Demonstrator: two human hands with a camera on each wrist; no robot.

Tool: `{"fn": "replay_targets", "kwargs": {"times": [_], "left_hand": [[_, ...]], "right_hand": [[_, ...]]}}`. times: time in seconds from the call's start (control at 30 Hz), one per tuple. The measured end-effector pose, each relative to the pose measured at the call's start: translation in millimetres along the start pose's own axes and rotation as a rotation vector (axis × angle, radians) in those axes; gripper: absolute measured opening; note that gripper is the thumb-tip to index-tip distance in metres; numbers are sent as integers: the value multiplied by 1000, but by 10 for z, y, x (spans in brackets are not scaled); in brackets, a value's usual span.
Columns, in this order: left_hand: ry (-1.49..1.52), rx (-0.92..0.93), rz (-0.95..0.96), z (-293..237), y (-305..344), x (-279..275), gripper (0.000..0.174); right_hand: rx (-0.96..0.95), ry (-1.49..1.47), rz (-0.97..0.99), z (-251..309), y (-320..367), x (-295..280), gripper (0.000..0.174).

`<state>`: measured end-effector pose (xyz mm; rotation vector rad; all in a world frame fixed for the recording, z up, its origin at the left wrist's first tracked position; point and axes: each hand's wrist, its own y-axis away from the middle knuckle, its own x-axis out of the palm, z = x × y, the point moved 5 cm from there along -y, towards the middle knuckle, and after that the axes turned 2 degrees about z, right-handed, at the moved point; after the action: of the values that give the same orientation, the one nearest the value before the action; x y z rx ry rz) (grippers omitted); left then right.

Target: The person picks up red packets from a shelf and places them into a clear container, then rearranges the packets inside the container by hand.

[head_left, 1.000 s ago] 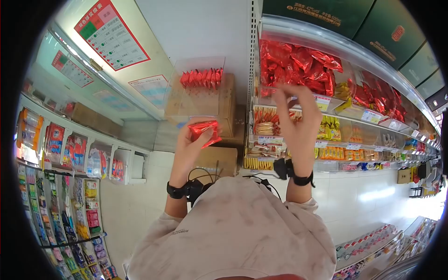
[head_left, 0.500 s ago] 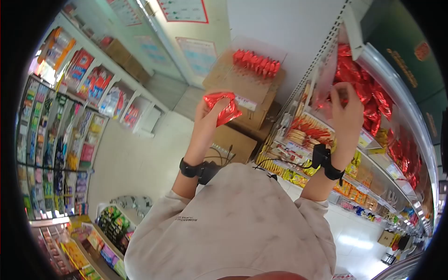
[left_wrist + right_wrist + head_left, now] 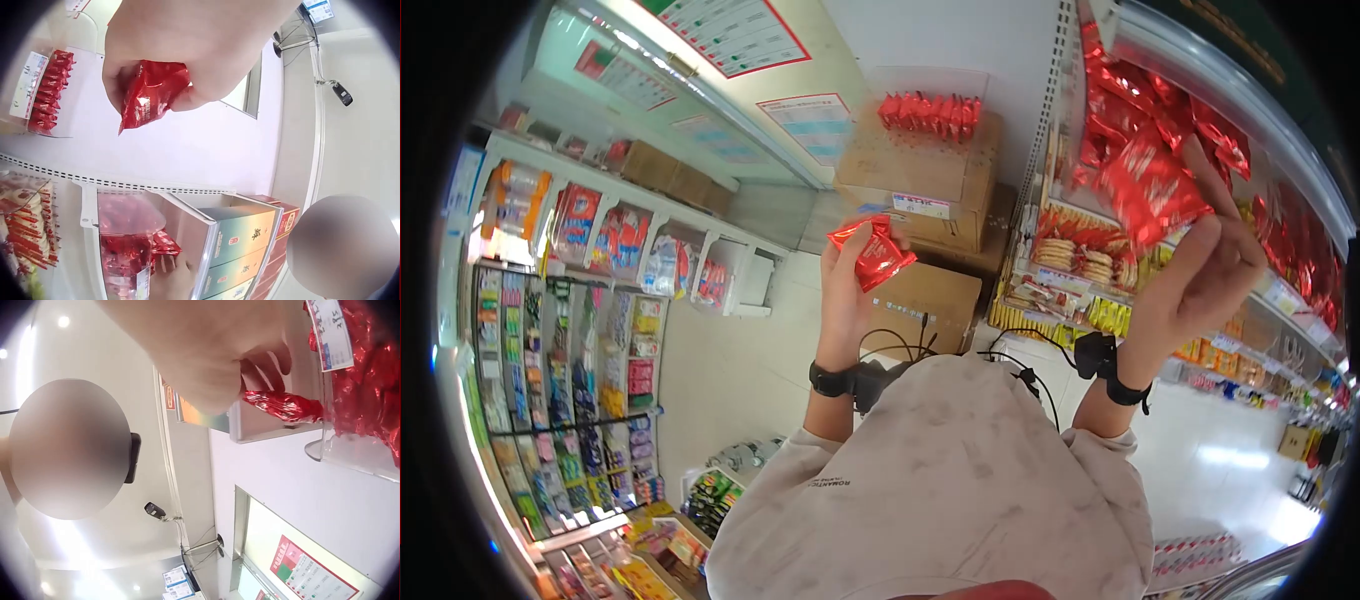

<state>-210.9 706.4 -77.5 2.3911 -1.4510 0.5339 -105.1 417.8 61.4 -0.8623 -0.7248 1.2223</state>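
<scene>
In the head view the left hand (image 3: 847, 290) grips a red shiny packet (image 3: 882, 252), which also shows under the fingers in the left wrist view (image 3: 153, 94). The right hand (image 3: 1200, 275) pinches another red packet (image 3: 1155, 187) at its edge, in front of a clear bin of similar red packets (image 3: 1120, 95). From the right wrist, that pinched packet (image 3: 284, 406) appears edge-on beside the bin's wall (image 3: 362, 456). A row of small red packets (image 3: 930, 115) stands in a clear holder on a cardboard box (image 3: 870, 165).
Shelves of snacks (image 3: 1090, 262) run along the right below the bin. A second cardboard box (image 3: 930, 305) sits lower, between the hands. At the left are a white shelf unit (image 3: 750, 285) and a rack of small goods (image 3: 565, 400). Cables (image 3: 1040, 335) hang near the wrists.
The right hand, empty near the bin before, now has a red packet pinched between its fingers. The left hand keeps its packet. The head view has shifted and turned.
</scene>
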Motion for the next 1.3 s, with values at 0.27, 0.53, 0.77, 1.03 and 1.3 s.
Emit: {"fn": "replay_targets", "kwargs": {"times": [0.27,0.53,0.77,1.03,1.3], "left_hand": [[-88,-59,38,120,-11,172,19],[-304,-22,239,231,43,438,20],[-490,54,188,253,54,349,27],[-604,-152,227,327,68,309,29],[-686,-259,393,365,93,321,32]], "right_hand": [[614,-485,314,-77,637,228,7],[836,-466,823,-248,1304,827,25],[606,-411,878,-418,1406,918,26],[764,-362,878,-453,1466,865,25],[692,-269,945,-444,1480,716,25]]}}
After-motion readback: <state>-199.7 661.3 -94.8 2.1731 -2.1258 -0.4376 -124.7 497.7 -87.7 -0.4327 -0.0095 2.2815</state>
